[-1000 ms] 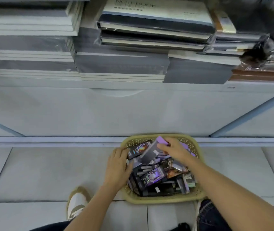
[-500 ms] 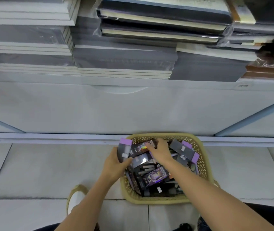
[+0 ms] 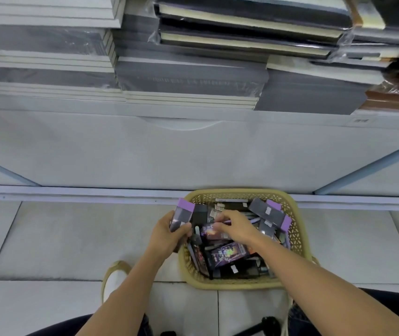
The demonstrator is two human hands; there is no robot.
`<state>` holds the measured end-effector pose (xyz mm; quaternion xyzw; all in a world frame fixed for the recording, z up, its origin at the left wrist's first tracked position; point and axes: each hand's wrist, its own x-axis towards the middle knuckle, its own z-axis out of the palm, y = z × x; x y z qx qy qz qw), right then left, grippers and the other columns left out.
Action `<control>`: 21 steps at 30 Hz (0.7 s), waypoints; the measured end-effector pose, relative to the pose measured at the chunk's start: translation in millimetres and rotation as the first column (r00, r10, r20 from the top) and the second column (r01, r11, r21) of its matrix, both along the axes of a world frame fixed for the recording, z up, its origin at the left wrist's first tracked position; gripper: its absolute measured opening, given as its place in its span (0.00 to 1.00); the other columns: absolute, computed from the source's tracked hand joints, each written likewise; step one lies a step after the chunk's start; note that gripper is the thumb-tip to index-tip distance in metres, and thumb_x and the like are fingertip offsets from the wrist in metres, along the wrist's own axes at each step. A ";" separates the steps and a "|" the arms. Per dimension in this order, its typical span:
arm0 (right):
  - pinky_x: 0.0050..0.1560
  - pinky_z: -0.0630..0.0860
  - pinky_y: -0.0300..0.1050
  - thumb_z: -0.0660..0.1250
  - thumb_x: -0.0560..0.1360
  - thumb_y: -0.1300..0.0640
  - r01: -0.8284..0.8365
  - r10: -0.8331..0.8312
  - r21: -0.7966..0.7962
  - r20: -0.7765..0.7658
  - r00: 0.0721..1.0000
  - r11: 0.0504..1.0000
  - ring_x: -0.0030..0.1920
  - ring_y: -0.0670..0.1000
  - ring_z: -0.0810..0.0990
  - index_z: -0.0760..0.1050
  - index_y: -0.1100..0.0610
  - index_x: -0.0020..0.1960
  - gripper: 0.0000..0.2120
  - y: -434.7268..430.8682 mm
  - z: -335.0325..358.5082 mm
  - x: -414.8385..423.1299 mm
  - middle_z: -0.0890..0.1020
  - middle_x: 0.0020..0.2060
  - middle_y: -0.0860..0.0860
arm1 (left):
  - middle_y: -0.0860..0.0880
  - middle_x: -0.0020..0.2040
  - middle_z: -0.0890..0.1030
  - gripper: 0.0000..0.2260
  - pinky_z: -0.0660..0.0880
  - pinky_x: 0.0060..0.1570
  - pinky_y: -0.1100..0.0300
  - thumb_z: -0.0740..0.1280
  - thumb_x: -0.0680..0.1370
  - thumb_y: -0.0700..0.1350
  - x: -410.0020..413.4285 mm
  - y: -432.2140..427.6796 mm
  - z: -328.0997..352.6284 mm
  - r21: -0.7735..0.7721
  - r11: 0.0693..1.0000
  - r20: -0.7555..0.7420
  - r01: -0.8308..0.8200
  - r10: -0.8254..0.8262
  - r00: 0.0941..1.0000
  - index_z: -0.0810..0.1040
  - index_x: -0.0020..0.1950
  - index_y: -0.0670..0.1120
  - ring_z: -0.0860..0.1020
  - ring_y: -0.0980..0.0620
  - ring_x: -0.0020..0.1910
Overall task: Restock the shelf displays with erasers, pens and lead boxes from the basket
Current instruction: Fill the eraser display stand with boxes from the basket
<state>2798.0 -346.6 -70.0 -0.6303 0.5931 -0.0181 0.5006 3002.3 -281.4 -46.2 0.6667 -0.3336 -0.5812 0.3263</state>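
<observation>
Yellow plastic with a lattice wall makes the basket [image 3: 295, 229], which stands on the pale tile floor [image 3: 72, 238] at about 5 o'clock in the view, just before the white base of the shelf [image 3: 193, 151]. It is full of small dark stationery packs, some with purple ends. The left hand [image 3: 169, 235], at the basket's 9 o'clock rim, is clenched around a grey box with a purple cap [image 3: 182, 215], held upright and partly outside the basket. The right hand [image 3: 237, 227] reaches into the middle of the basket with bent fingers resting on a dark pack with a glowing print [image 3: 211, 232]; I cannot tell if it really grips this pack. Two more purple-ended grey boxes [image 3: 272, 214] lie at the basket's 2 o'clock side. Above, at 12 o'clock, wrapped notebooks [image 3: 191, 78] lie in stacks on the shelf. A white shoe [image 3: 114, 278] is at 7 o'clock.
</observation>
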 end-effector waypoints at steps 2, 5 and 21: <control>0.59 0.72 0.45 0.67 0.78 0.55 -0.004 0.005 -0.025 0.043 0.999 1.000 0.54 0.49 0.78 0.80 0.57 0.53 0.08 -12.2 21.1 -6.3 0.82 0.52 0.49 | 0.46 0.36 0.82 0.03 0.76 0.35 0.55 0.65 0.80 0.40 0.3 -3.0 5.1 -0.017 1.000 0.017 -0.013 0.013 1.000 0.74 0.53 0.43 0.79 0.50 0.34; 0.53 0.73 0.42 0.65 0.79 0.53 -0.083 0.086 -0.042 0.082 0.993 0.996 0.51 0.48 0.78 0.79 0.53 0.51 0.06 -45.6 71.3 -19.2 0.82 0.49 0.48 | 0.43 0.38 0.81 0.03 0.76 0.37 0.54 0.63 0.80 0.40 0.3 -18.9 22.7 -0.050 0.988 0.020 -0.149 0.150 0.989 0.72 0.51 0.41 0.79 0.47 0.37; 0.38 0.78 0.37 0.66 0.78 0.58 0.225 -0.073 -0.167 0.625 0.777 0.960 0.41 0.49 0.80 0.78 0.59 0.48 0.05 -13.0 262.0 58.9 0.81 0.40 0.54 | 0.45 0.42 0.84 0.07 0.78 0.30 0.58 0.72 0.75 0.40 -15.1 -18.1 216.9 -0.391 0.725 -0.443 -0.566 0.391 0.807 0.79 0.52 0.46 0.82 0.52 0.35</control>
